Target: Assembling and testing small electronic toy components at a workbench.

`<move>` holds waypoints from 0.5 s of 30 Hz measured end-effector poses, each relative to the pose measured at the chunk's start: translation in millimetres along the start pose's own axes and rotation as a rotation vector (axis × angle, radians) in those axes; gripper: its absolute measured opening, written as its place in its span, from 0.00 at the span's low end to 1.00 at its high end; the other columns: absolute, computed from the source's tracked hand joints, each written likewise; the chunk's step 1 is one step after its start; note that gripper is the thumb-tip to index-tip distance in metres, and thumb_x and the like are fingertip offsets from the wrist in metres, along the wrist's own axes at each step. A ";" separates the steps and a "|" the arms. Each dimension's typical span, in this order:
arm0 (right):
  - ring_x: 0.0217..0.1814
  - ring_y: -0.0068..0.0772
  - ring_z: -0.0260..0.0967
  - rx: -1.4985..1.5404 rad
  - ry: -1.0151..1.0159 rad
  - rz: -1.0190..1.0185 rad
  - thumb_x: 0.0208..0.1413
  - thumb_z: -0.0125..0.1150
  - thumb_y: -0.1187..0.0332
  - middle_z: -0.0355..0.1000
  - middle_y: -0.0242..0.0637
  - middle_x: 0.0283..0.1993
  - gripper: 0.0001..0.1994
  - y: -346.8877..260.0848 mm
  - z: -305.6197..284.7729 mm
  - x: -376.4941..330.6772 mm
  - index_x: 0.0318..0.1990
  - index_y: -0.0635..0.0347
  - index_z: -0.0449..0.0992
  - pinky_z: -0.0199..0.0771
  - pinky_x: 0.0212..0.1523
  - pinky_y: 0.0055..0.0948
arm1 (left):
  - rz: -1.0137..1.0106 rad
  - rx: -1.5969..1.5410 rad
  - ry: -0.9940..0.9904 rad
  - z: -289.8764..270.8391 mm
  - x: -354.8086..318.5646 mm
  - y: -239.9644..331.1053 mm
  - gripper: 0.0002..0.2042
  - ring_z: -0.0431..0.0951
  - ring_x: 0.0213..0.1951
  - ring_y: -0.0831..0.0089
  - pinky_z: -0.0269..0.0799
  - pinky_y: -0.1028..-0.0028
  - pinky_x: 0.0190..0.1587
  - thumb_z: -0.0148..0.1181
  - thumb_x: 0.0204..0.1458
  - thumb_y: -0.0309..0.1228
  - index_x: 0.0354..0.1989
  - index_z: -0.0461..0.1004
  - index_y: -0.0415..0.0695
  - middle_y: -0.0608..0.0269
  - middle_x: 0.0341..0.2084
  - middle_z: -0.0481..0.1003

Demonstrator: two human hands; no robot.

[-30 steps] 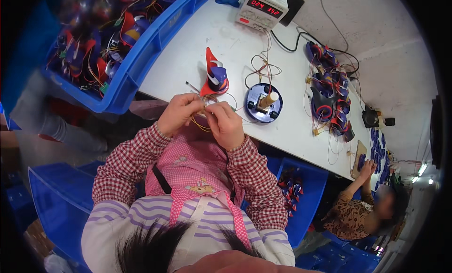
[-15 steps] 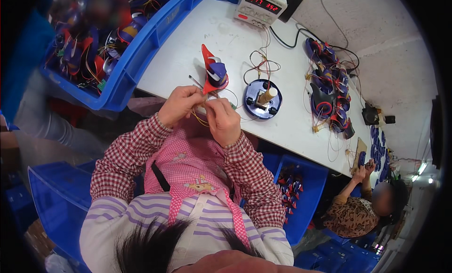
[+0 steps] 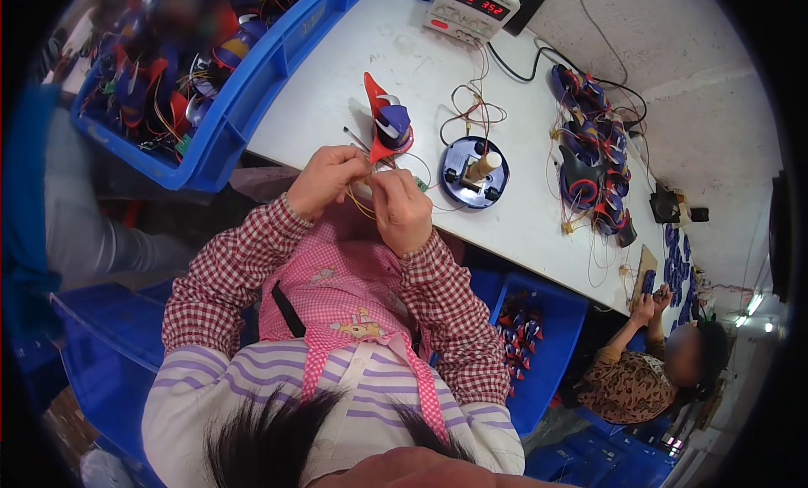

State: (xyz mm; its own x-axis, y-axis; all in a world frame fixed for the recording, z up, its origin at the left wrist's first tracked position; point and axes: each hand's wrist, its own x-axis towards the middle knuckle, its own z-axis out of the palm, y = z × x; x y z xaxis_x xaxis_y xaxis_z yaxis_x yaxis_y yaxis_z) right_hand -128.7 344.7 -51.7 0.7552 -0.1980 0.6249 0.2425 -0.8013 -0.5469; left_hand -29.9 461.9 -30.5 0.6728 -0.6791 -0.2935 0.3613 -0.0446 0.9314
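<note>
**Both hands pinching thin wires at the near edge of the worktop**

We start with the white worktop (image 3: pixel 539 219), which runs from the far left corner to the right. Over its left edge hangs a big blue bin (image 3: pixel 252 101) heaped with wired parts. At the far edge sits a grey power supply (image 3: pixel 471 7) with a red display. Along the right side lies a pile of red and purple parts (image 3: pixel 593 164) tangled in cable. Below the near edge a second blue bin (image 3: pixel 539 353) holds small red pieces, and beyond it another person (image 3: pixel 648 379) sits at the right end.

Nearer our hands stand a round blue base (image 3: pixel 474 172) with a peg and a red and purple piece (image 3: pixel 385 122), both close behind the knuckles.

Our left hand (image 3: pixel 326 181) and right hand (image 3: pixel 404 210) meet at the near edge, fingers closed narrowly on thin yellow wires (image 3: pixel 364 204) that loop just below them.

Compared with a second ago, the hands sit in the same place and the grip is unchanged.
</note>
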 end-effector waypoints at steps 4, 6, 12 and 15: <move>0.27 0.33 0.67 -0.011 0.012 0.001 0.43 0.60 0.82 0.70 0.38 0.34 0.10 2.9 1.7 3.2 0.35 0.63 0.73 0.68 0.27 0.24 | 0.061 0.112 0.013 -0.6 3.6 -1.5 0.07 0.62 0.15 0.81 0.56 0.84 0.17 0.52 0.48 0.28 0.23 0.74 0.39 0.66 0.17 0.70; 0.27 0.33 0.67 -0.027 0.025 0.006 0.43 0.61 0.82 0.70 0.38 0.35 0.11 3.0 -0.6 3.0 0.36 0.63 0.73 0.69 0.27 0.24 | 0.124 0.223 0.012 -0.2 9.8 -2.9 0.08 0.63 0.16 0.79 0.58 0.81 0.18 0.52 0.48 0.28 0.23 0.74 0.38 0.65 0.17 0.70; 0.31 0.35 0.68 -0.029 -0.030 0.068 0.43 0.63 0.80 0.70 0.39 0.38 0.13 -16.7 -28.2 -8.0 0.39 0.65 0.73 0.71 0.32 0.26 | 0.541 0.915 0.203 -23.3 55.3 -1.0 0.08 0.70 0.25 0.70 0.66 0.73 0.30 0.54 0.49 0.29 0.26 0.73 0.37 0.60 0.23 0.71; 0.35 0.36 0.68 -0.130 0.039 -0.018 0.43 0.64 0.79 0.69 0.40 0.40 0.14 -5.0 -45.9 -6.5 0.41 0.65 0.73 0.71 0.36 0.28 | 0.568 1.049 0.296 -20.2 75.8 4.8 0.08 0.71 0.28 0.67 0.68 0.72 0.33 0.54 0.51 0.30 0.30 0.74 0.37 0.57 0.28 0.72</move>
State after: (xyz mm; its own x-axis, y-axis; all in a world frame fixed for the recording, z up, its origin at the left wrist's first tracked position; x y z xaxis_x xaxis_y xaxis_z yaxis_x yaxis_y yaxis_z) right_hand -162.8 324.0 -27.4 0.7266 -0.2024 0.6565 0.1729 -0.8710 -0.4599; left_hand 35.9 425.0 -52.6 0.7352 -0.6077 0.3003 -0.6331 -0.4573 0.6246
